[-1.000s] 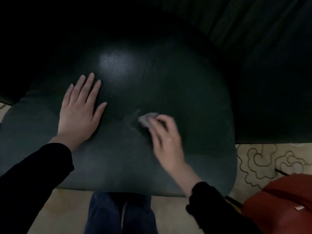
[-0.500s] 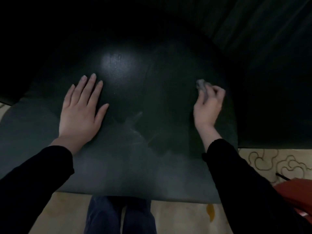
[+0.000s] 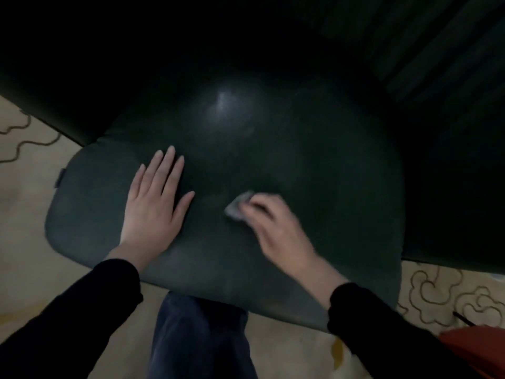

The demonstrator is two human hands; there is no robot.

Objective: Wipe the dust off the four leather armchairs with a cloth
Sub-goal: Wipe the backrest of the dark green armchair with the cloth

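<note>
A dark green leather armchair fills the view, its rounded seat cushion [image 3: 314, 165] lit by a pale glare near the middle. My left hand [image 3: 154, 206] lies flat on the cushion's left part, fingers straight and spread. My right hand [image 3: 276, 228] grips a small grey cloth [image 3: 237, 205] and holds it against the leather near the cushion's centre, just right of my left thumb. The hand is blurred. The chair's back and arms are nearly lost in darkness.
Cream carpet [image 3: 21, 214] with a brown swirl pattern lies on both sides of the chair and below it. My legs in dark trousers [image 3: 199, 337] stand at the cushion's front edge. A red object [image 3: 481, 348] sits on the floor at the bottom right.
My right hand swept the cloth from the cushion's right edge back to its centre. The left hand stayed flat in place. The view shifted, showing more carpet on the left.
</note>
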